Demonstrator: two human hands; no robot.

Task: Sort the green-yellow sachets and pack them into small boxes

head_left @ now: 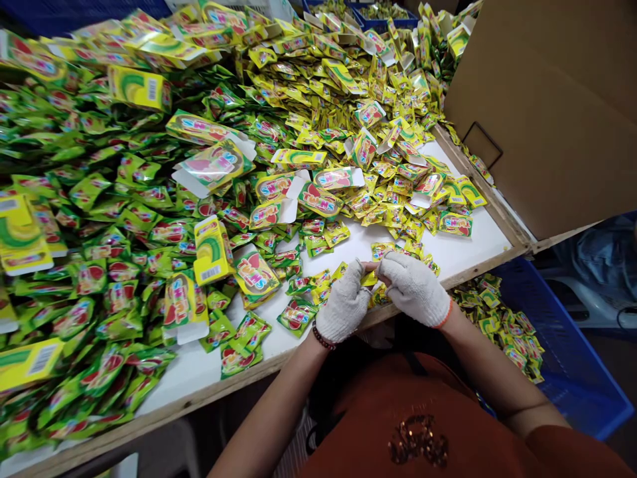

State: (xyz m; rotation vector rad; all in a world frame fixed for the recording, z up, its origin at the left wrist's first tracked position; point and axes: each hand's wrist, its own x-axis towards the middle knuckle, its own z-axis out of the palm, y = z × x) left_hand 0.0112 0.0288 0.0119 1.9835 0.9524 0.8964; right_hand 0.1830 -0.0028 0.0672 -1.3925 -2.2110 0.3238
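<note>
My left hand (pixel 344 303), in a white knit glove with bare fingertips, is at the table's front edge. Its fingers are closed at a small yellow candy packet (pixel 369 278), which shows partly between the hands. My right hand (pixel 414 287), gloved the same way, almost meets it from the right. Its fingers are curled together, and what they hold is hidden. Loose yellow candy packets (pixel 382 249) lie just beyond and under the hands. To the left of them is a green candy packet (pixel 297 315) with a watermelon print.
Heaps of green packets (pixel 107 249) and yellow packets (pixel 318 93) cover the table, with flat yellow-green boxes (pixel 256 275) among them. A wooden rim (pixel 490 269) edges the white tabletop (pixel 470 255). A blue crate (pixel 562 345) with packets stands below right; a large cardboard box (pixel 542 113) rises behind.
</note>
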